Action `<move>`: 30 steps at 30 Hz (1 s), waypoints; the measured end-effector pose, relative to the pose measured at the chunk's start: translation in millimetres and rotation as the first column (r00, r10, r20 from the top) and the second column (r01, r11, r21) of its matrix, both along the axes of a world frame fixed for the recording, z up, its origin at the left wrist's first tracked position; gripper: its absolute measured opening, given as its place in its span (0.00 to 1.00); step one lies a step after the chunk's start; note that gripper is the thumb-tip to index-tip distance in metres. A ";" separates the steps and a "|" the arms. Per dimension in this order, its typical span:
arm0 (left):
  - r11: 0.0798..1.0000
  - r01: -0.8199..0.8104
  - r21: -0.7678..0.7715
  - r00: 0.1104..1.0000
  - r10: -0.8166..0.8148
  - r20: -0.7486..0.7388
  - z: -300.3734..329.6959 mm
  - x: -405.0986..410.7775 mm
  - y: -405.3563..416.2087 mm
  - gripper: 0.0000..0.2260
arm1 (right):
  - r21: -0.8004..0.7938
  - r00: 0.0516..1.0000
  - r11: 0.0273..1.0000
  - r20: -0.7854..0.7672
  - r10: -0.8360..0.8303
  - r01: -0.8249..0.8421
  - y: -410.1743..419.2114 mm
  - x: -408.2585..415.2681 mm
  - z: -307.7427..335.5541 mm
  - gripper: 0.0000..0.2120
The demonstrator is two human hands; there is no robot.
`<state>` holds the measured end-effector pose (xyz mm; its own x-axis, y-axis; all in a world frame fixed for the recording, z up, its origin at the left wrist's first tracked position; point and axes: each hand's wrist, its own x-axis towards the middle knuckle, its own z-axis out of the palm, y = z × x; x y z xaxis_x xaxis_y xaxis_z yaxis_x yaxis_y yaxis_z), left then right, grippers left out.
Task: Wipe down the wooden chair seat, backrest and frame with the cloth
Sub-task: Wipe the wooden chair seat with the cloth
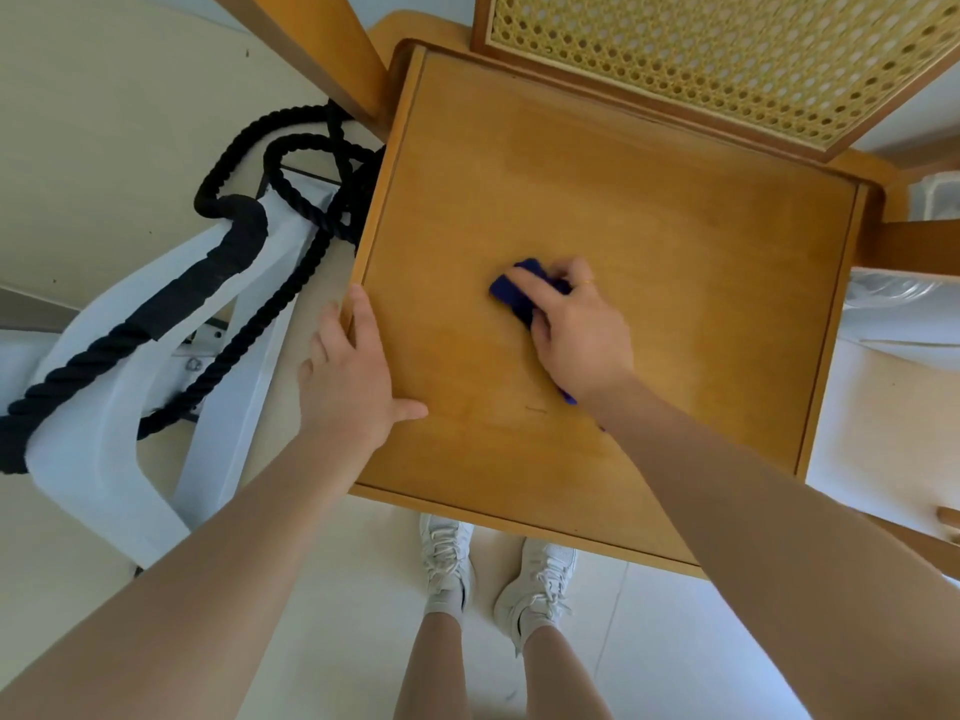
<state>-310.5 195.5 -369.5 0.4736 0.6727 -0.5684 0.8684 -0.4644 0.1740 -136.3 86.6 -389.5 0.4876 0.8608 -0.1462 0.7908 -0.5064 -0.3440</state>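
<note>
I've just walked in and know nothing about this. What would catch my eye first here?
First, the square honey-coloured wooden chair seat filling the middle, with the right hand pressing a crumpled dark blue cloth onto it. The left hand grips the seat's left edge. Beyond that edge, a thick black twisted rope sprawls over a white frame on the floor.

Pale tiled floor [649,641] lies below the hands; left of them, thick black rope [291,283] drapes over a white frame [104,449].
</note>
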 end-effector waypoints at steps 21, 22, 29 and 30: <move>0.982 -0.143 -0.127 0.989 0.146 0.012 -10.4 -2.8 5.2 0.60 | 0.112 0.998 0.994 -0.067 0.002 0.005 78.4 -30.0 -6.2 0.18; 0.982 -0.137 -0.130 0.989 0.142 0.030 -10.7 -3.9 5.1 0.60 | 0.107 0.988 0.990 -0.114 0.108 -0.096 73.7 -47.8 -4.6 0.18; 0.853 -0.237 -0.465 0.882 0.390 0.265 -0.5 -26.6 24.3 0.39 | 0.106 0.970 0.965 0.013 0.242 -0.242 104.0 -28.9 -11.3 0.18; 0.841 -0.266 -0.472 0.869 0.421 0.259 1.4 -28.3 26.2 0.34 | 0.122 0.992 0.985 0.028 0.122 -0.124 117.8 -11.2 -12.3 0.17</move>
<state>-338.8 221.7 -368.1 0.4695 0.5710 -0.6735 0.8059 0.0344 0.5910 -147.4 204.4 -401.8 0.3788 0.9251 -0.0262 0.8519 -0.3596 -0.3807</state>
